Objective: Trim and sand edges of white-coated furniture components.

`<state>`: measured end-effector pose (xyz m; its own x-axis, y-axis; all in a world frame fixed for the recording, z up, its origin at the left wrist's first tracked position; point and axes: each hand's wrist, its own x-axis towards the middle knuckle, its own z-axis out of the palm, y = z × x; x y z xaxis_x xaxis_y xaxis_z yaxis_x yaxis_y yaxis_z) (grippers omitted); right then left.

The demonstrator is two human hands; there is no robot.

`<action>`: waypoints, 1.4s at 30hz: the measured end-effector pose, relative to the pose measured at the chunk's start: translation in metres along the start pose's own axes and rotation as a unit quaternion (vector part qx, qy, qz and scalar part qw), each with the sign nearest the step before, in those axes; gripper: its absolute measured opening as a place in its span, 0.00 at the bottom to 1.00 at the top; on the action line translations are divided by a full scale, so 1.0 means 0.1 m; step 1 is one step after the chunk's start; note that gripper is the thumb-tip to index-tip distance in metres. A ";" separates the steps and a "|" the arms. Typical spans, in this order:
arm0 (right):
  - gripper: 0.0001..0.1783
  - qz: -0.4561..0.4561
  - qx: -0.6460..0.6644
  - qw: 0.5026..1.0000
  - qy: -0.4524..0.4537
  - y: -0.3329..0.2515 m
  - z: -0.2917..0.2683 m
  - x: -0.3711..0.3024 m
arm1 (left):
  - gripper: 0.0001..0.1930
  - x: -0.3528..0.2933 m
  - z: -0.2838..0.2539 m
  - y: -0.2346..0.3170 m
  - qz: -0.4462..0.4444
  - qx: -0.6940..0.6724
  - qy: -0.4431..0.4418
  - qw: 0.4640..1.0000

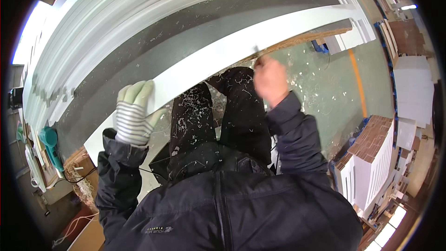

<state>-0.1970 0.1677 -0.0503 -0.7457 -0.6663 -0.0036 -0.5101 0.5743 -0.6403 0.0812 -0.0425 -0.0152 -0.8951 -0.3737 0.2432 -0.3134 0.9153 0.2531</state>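
Note:
A long white board (223, 49) lies across the near edge of a dark grey worktop (181, 49). My left hand (134, 111), in a pale glove with a grey-striped back, grips the board's near edge toward its left end, with fingers on top and thumb below. My right hand (272, 79) is bare and smeared by motion. It is closed around a small dark tool (256, 50), whose tip meets the board's near edge right of the middle. The tool's exact kind is too blurred to tell.
Long white profiles (139, 7) lie stacked along the worktop's far side. A teal tool (50, 144) sits at the left end. Thin white shavings cover my dark trousers (193, 116) and the green floor (320, 88). Stacked panels (371, 153) stand at the lower right.

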 end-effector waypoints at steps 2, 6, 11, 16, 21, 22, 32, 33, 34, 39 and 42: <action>0.09 -0.027 0.007 1.000 0.003 -0.32 0.37 -0.23 | 0.39 0.22 0.07 0.24 0.001 -0.013 0.015 1.000; 0.08 -0.072 0.047 0.988 -0.128 -0.68 0.49 -0.50 | 0.46 0.37 0.14 0.41 0.003 -0.082 -0.004 0.997; 0.11 0.008 -0.013 1.000 -0.012 -0.15 -0.02 -0.04 | 0.54 -0.10 -0.12 0.14 -0.040 0.072 -0.076 0.994; 0.07 -0.014 -0.018 0.994 -0.110 -0.75 0.52 -0.48 | 0.39 0.21 0.08 0.28 0.015 0.006 -0.002 1.000; 0.09 -0.067 0.036 0.988 -0.135 -0.51 0.42 -0.32 | 0.55 0.14 -0.35 0.23 0.014 0.009 -0.080 0.997; 0.09 -0.040 0.046 0.995 -0.080 -0.33 0.25 -0.20 | 0.55 -0.09 -0.43 0.13 -0.001 0.045 -0.091 0.995; 0.09 -0.092 0.025 0.972 -0.216 -1.03 0.71 -0.60 | 0.45 -0.12 -0.10 0.05 -0.011 0.054 -0.042 0.998; 0.09 -0.096 0.020 0.968 -0.231 -0.94 0.67 -0.54 | 0.45 -0.11 -0.11 0.04 -0.014 0.055 -0.041 0.998; 0.09 -0.125 0.056 0.972 -0.192 -0.81 0.59 -0.50 | 0.45 -0.13 -0.12 0.04 -0.009 0.052 -0.041 0.998; 0.08 -0.137 -0.023 0.974 -0.180 -0.80 0.60 -0.45 | 0.46 -0.05 -0.13 0.11 -0.011 0.040 -0.052 0.998; 0.08 -0.185 -0.010 0.935 -0.304 -0.88 0.46 -0.34 | 0.47 -0.04 -0.09 0.06 -0.015 0.047 -0.051 0.997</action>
<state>-0.1068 0.1183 -0.0287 -0.1388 -0.9644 -0.2251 -0.6972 0.2566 -0.6694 0.0859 -0.0365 -0.0058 -0.9110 -0.3886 0.1381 -0.3650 0.9156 0.1687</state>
